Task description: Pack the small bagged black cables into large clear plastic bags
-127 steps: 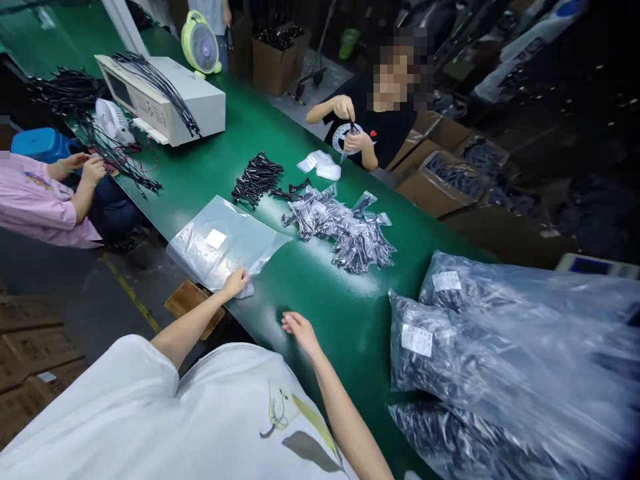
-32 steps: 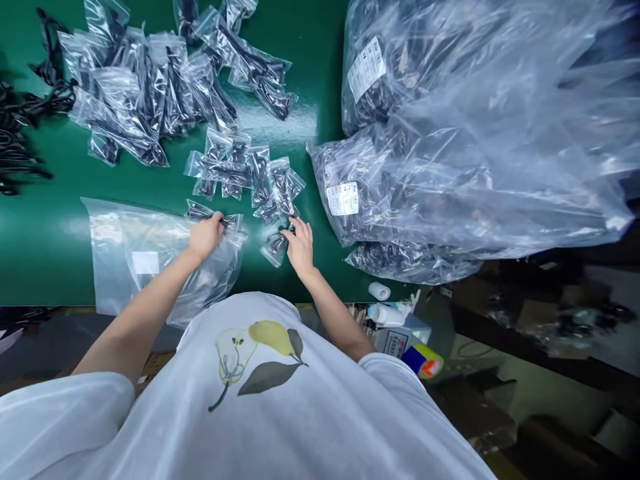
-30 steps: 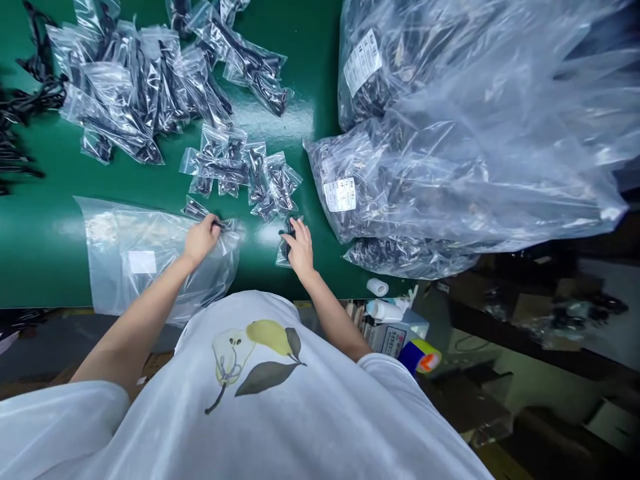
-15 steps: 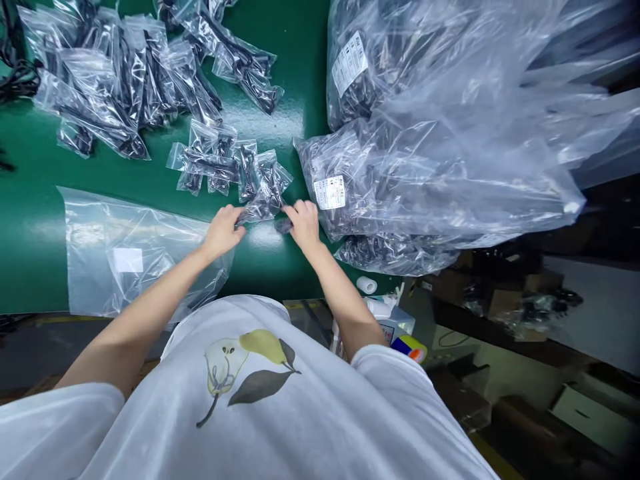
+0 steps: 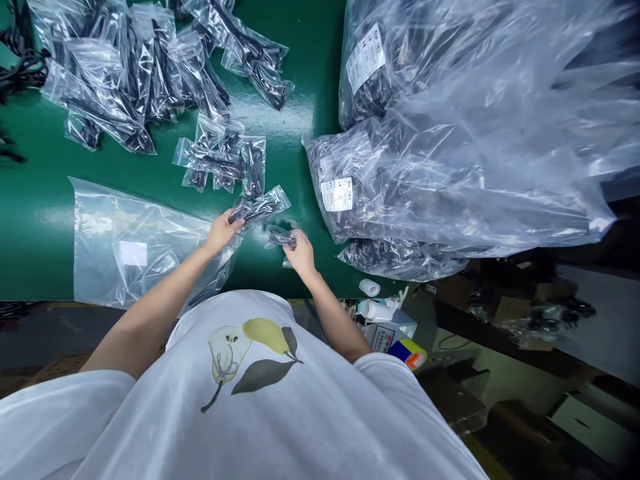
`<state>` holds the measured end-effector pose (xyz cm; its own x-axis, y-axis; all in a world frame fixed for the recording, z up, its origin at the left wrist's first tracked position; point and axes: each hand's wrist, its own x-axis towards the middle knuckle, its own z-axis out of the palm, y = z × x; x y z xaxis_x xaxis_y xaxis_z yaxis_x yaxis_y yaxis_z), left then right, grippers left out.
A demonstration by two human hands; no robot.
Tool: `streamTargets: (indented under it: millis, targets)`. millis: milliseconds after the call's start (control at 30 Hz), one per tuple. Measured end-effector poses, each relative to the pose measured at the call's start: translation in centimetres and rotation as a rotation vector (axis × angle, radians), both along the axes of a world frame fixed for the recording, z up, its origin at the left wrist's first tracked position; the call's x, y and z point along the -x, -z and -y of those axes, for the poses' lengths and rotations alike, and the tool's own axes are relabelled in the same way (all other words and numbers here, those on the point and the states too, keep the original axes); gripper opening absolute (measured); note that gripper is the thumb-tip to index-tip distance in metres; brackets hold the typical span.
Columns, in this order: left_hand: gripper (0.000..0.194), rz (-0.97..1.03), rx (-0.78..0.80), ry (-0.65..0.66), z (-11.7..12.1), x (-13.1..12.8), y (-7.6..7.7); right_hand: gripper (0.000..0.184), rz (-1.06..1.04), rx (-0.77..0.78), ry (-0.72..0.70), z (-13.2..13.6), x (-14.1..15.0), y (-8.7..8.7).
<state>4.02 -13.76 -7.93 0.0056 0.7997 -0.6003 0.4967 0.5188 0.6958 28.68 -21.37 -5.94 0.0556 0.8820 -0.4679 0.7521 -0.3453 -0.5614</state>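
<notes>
My left hand [image 5: 225, 230] is closed on one end of small clear zip bags with dark contents [image 5: 263, 205], which slant up to the right. To the right, my right hand [image 5: 301, 253] grips another small zip bag [image 5: 280, 237] with something dark inside, a little blurred. Just beyond my hands lies a group of similar small zip bags [image 5: 220, 160] on the green table [image 5: 280, 150]. A large flat clear plastic bag [image 5: 97, 267] with a white label [image 5: 133, 253] is spread beside my left forearm. What exactly the small bags contain is hard to make out.
A heap of bagged black cables [image 5: 115, 87] covers the far left, near loose black cables [image 5: 23, 70]. Large stuffed plastic bags [image 5: 400, 187] with white labels line the right side. A white roll [image 5: 369, 287] and a tape roll [image 5: 410, 353] are near the front right.
The small bags in front of my hands have been parted. My left hand now holds some at the left, and my right hand has drawn one toward me.
</notes>
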Motion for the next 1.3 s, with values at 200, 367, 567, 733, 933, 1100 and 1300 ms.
streamTargets:
  millis: [200,367,567,733,933,1100,1300]
  targets:
    - [0.021,0.424,0.135,-0.401,0.0,0.6,-1.8,0.027,-0.104,0.11,0.168,1.1,0.2,0.1]
    - [0.013,0.583,0.294,-0.646,1.1,1.1,-3.3,0.035,-0.135,-0.191,-0.432,-5.5,1.7,0.2]
    - [0.032,0.6,0.335,-0.641,3.6,2.5,-3.8,0.03,-0.007,-0.092,-0.531,-7.6,5.2,2.2]
    - [0.022,0.672,0.382,-0.62,5.8,0.9,-3.9,0.031,-0.346,0.122,-0.035,-3.6,9.2,0.3]
    - [0.015,0.819,0.375,-0.769,5.5,1.7,-4.6,0.028,-0.41,-0.029,-0.048,-7.5,7.4,-1.3]
    - [0.041,0.827,0.299,-0.638,4.7,4.0,-5.6,0.035,-0.199,-0.246,-0.589,-17.3,4.0,1.7]
    - [0.056,0.858,0.262,-0.578,4.9,4.4,-6.7,0.015,-0.132,-0.195,-0.506,-15.0,4.4,2.7]
